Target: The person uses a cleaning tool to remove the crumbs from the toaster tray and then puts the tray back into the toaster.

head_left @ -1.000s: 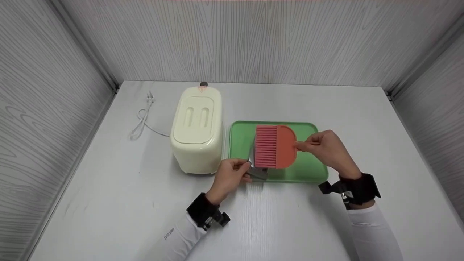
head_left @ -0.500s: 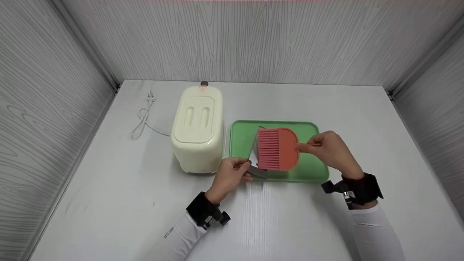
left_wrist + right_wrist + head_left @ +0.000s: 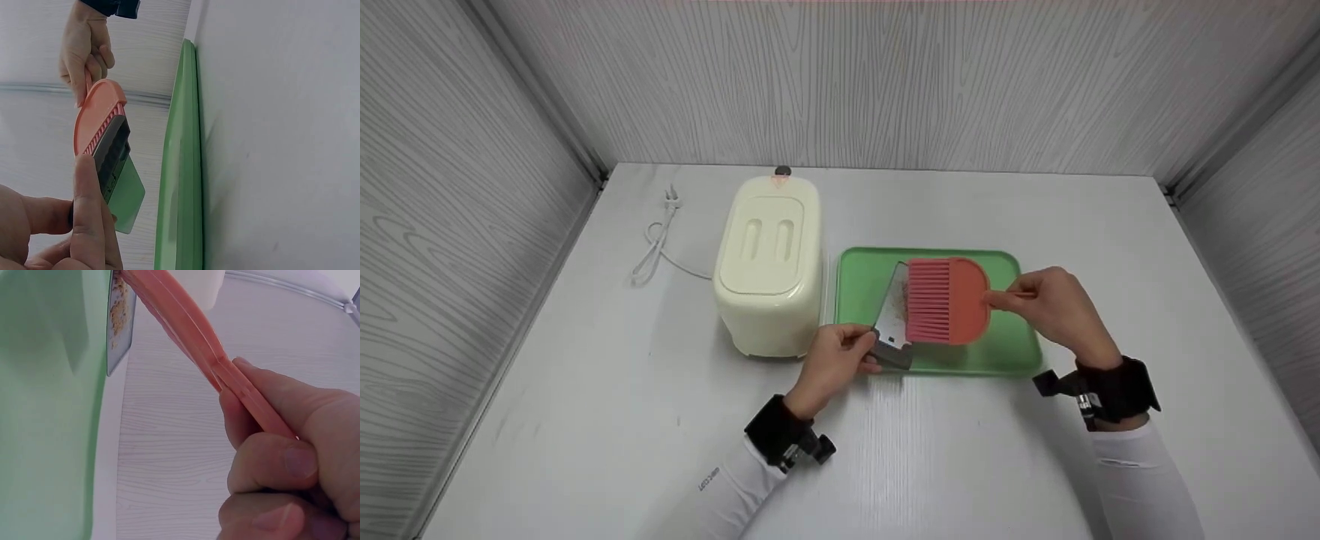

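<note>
My left hand (image 3: 834,360) pinches the dark grey end of a thin metal crumb tray (image 3: 891,319) between thumb and fingers. This tray is held above a green serving tray (image 3: 1005,352), with brown crumbs (image 3: 118,312) scattered on its surface. In my right hand (image 3: 1057,311) is the short handle of a wide orange brush (image 3: 969,304) with pink bristles. The bristles lie over the right side of the crumb tray and hide part of it; the head view does not show whether they touch. In the left wrist view the crumb tray's underside (image 3: 128,194) shows, tilted.
A cream toaster (image 3: 765,262) with a lid stands left of the green tray, close to my left hand. Its white cord (image 3: 658,244) and plug lie loose on the white table (image 3: 885,465). Grey wood-grain panels (image 3: 885,90) close in the back and sides.
The brush and my right hand have moved to the right, uncovering more of the crumb tray and the crumbs on it. My left hand has stayed almost still.
</note>
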Motion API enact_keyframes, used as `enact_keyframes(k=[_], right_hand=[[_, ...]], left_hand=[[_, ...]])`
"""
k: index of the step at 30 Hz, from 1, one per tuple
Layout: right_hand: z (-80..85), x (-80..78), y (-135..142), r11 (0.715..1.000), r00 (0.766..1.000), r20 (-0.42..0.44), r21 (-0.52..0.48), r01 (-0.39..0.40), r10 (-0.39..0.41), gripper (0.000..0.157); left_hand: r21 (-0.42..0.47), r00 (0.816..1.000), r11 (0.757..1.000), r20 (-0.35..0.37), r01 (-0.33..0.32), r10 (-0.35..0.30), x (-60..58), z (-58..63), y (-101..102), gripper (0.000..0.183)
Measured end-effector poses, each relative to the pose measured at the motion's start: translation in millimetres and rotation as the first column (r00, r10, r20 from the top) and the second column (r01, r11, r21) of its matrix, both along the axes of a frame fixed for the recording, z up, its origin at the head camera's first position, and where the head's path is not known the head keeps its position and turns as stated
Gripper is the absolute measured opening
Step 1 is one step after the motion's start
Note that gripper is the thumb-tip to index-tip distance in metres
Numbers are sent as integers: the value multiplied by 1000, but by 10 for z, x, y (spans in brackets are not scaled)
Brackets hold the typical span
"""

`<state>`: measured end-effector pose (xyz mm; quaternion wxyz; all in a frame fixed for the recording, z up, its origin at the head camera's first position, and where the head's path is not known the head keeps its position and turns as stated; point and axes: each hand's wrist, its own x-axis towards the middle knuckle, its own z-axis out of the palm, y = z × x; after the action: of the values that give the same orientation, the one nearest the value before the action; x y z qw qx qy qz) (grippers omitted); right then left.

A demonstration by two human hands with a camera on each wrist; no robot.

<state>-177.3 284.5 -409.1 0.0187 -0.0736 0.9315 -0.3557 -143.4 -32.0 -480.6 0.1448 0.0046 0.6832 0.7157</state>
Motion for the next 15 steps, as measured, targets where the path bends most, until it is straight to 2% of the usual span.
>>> enact_keyframes(k=[6,11,15], right_hand=[[-9,-11,30,1000,1000,-14,6,17,-17,42],[-6,-23,58,999,999,13,12,33,-33,41],[0,-32,99,998,998,24,-26,50,-50,43]], left_hand=[[-18,1000,1000,2,-4,4,-1,-5,-2,26],[-12,1000,1000,4,-2,2,1,-8,-3,26],[-6,1000,1000,-3,1,-1,7,-1,-6,27]])
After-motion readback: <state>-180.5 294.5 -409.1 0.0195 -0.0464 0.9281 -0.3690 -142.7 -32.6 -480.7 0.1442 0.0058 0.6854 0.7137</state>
